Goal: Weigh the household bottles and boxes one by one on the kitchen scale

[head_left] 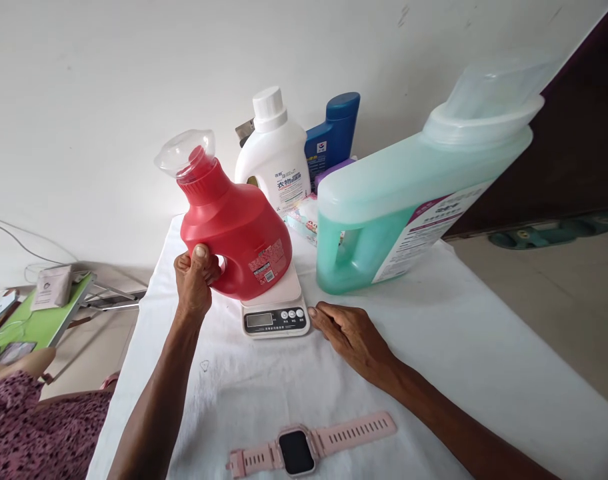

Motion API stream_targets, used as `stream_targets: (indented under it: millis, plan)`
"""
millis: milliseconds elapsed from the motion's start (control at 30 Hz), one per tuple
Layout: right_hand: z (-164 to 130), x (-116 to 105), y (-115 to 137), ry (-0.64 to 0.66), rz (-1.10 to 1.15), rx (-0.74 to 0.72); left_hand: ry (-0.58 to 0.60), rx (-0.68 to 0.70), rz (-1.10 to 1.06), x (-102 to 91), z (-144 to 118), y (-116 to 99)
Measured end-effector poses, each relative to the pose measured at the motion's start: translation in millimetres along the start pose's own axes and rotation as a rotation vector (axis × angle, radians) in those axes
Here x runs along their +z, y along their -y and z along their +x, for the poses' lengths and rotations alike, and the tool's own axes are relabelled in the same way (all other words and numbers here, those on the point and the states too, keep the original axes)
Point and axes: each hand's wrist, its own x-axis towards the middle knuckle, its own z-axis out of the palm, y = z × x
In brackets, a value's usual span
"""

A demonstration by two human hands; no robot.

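Head view: red detergent jug (237,233), rigid, smooth plastic, probably heavy with liquid, best held by its moulded handle, tilted on kitchen scale (275,308); left hand (194,283) closed round that handle, right hand (351,333) open, flat on the white cloth (434,320) just right of the scale.

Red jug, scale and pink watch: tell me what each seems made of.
Red jug, held by the left hand: glossy opaque plastic, probably, with soft highlights and a clear cap. Scale: smooth matte plastic casing, by its look; the platform's material is unclear. Pink watch: strap looks like soft matte rubber or silicone, perforated, around a glossy dark face.
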Motion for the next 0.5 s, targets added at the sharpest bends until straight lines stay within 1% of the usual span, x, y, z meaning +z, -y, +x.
stream_targets:
  millis: [100,167,267,367,433,500]
  plan:
    - [0,-1,1,0.007,0.016,0.016,0.039,0.040,0.018,-6.4,-1,4]
    - [0,-2,2,0.010,0.028,0.033,0.068,0.091,0.057,-10.9,-2,5]
    - [0,-5,5,0.011,0.045,0.051,0.056,0.157,0.123,-20.4,-1,5]
    - [2,-6,9,0.010,0.066,0.070,0.000,0.166,0.138,-37.4,4,15]
    - [2,-7,10,0.002,0.075,0.087,-0.082,0.133,0.158,-53.6,7,31]
    - [3,-7,10,-0.004,0.085,0.108,-0.193,0.065,0.225,-71.2,7,53]
